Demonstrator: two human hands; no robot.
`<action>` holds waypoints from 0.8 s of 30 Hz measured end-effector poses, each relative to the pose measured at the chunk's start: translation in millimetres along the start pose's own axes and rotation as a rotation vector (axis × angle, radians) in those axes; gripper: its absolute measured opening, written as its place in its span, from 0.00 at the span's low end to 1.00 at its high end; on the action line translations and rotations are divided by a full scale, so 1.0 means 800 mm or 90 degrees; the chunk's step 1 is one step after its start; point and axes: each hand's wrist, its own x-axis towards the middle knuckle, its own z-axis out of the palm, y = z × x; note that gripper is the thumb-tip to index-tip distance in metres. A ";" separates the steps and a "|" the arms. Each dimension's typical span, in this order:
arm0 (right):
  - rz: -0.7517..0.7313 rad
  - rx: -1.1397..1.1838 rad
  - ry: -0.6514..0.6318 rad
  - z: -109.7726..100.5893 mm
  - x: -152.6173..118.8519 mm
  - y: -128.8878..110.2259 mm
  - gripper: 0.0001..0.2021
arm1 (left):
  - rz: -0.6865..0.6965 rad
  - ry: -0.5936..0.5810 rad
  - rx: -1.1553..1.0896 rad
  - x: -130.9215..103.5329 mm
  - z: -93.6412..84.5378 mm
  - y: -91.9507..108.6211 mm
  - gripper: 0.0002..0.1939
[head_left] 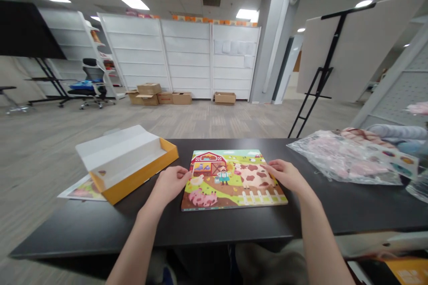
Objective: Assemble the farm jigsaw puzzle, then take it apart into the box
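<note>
A flat, thick farm-scene picture board (230, 182) lies on the black table in front of me, showing a red barn, a farmer, a spotted cow and a pig. Its front edge looks layered, so it may be a stack of boards; I cannot tell. At its left edge my left hand (174, 181) is closed, thumb and fingers gripping the side. My right hand (284, 174) holds the opposite edge, its fingertips resting over the cow's rear. To the left stands an open yellow box (140, 178) with a white inside, its lid tilted back.
Under the box a printed sheet (82, 189) sticks out on the black table (227, 229). Clear plastic bags with pink soft items (347, 156) lie at the right. Beyond the table are cardboard boxes (147, 93), white shelves (187, 58) and a black stand (321, 71).
</note>
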 end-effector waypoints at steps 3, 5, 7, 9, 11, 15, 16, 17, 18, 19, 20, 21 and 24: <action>-0.014 0.037 0.007 0.003 0.002 0.009 0.14 | 0.046 0.008 -0.034 -0.010 -0.005 -0.006 0.15; -0.020 0.033 0.013 0.005 0.003 0.011 0.14 | 0.067 0.080 0.033 -0.018 -0.017 -0.013 0.15; -0.029 0.014 0.015 0.006 0.003 0.012 0.14 | 0.068 0.213 0.175 -0.028 -0.035 -0.025 0.16; -0.035 -0.007 0.017 0.007 0.002 0.010 0.14 | 0.086 0.342 0.269 -0.037 -0.056 -0.039 0.17; -0.033 -0.026 0.023 0.008 0.000 0.006 0.14 | 0.083 0.412 0.371 -0.045 -0.074 -0.054 0.19; -0.026 -0.048 0.044 0.008 -0.003 -0.002 0.14 | -0.011 0.355 0.508 -0.052 -0.086 -0.080 0.21; -0.026 -0.050 0.051 0.008 -0.004 -0.004 0.14 | -0.022 0.323 0.519 -0.052 -0.085 -0.084 0.20; -0.025 -0.051 0.059 0.007 -0.004 -0.005 0.14 | -0.026 0.301 0.524 -0.051 -0.084 -0.087 0.20; -0.024 -0.051 0.066 0.007 -0.004 -0.006 0.13 | -0.026 0.293 0.525 -0.050 -0.083 -0.090 0.19; -0.023 -0.050 0.073 0.007 -0.005 -0.007 0.13 | -0.019 0.300 0.523 -0.049 -0.082 -0.092 0.19; -0.023 -0.049 0.079 0.007 -0.005 -0.008 0.13 | -0.007 0.319 0.517 -0.048 -0.082 -0.094 0.19; -0.022 -0.048 0.084 0.007 -0.005 -0.008 0.13 | 0.007 0.345 0.507 -0.047 -0.081 -0.095 0.20; -0.021 -0.041 0.090 0.008 -0.005 -0.006 0.12 | 0.076 0.420 0.452 -0.044 -0.078 -0.095 0.21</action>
